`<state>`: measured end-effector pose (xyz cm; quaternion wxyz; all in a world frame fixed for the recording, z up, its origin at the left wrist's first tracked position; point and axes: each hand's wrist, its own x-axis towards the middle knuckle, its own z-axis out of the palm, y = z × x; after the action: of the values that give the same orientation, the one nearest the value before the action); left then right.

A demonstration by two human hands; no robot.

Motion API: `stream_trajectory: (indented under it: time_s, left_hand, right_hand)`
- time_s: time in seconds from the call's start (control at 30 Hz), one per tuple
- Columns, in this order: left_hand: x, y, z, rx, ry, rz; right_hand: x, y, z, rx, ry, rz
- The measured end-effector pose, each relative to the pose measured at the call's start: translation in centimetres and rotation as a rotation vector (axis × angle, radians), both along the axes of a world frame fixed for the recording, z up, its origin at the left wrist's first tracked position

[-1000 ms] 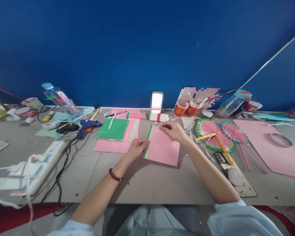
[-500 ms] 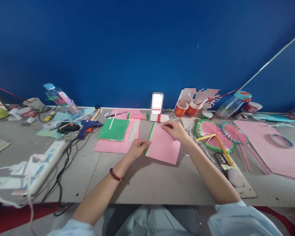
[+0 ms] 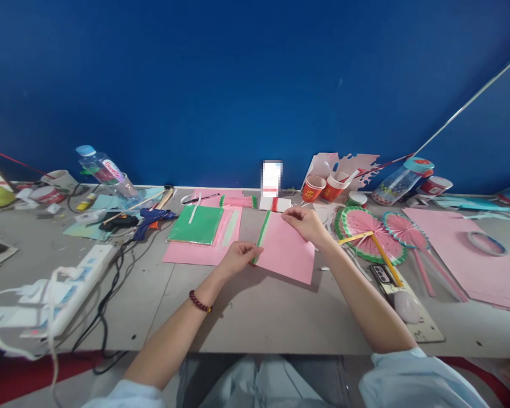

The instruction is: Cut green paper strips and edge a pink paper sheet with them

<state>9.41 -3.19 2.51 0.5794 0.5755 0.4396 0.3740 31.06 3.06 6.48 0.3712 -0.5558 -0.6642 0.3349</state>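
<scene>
A pink sheet of paper (image 3: 285,252) with a green strip (image 3: 262,232) along its left edge is held up between my hands, a little above the table. My left hand (image 3: 243,255) pinches the lower left corner at the green strip. At the top edge my right hand (image 3: 304,224) is closed on the paper, thumb and fingers together. Left of the sheet lies a packet of green paper (image 3: 195,225) on top of pink paper (image 3: 187,254). A pleated pink paper strip with green ends (image 3: 238,202) rests behind.
Pink watermelon paper fans (image 3: 365,224), a phone (image 3: 412,311) and a tape roll (image 3: 487,243) lie to the right. Red paper cups (image 3: 313,188) stand at the back. On the left are a blue glue gun (image 3: 153,220), a bottle (image 3: 106,170) and a power strip (image 3: 83,289) with cables.
The pink sheet has shifted slightly right and tilted a bit, with both hands still gripping it. Nothing else has visibly moved on the table.
</scene>
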Motion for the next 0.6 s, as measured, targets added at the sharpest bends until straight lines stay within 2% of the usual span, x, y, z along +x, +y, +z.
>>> stream_trajectory:
  time_s: [0.23, 0.4, 0.6]
  left_hand:
    - [0.18, -0.35, -0.07, -0.181, -0.045, -0.039]
    - [0.12, -0.23, -0.32, -0.178, -0.062, -0.041]
    - [-0.16, -0.04, -0.32, -0.209, -0.042, -0.148]
  right_hand:
    - [0.49, 0.48, -0.25, 0.015, 0.024, -0.015]
    - [0.70, 0.72, -0.41, 0.008, 0.035, -0.022]
    - [0.77, 0.83, -0.64, 0.016, 0.064, 0.003]
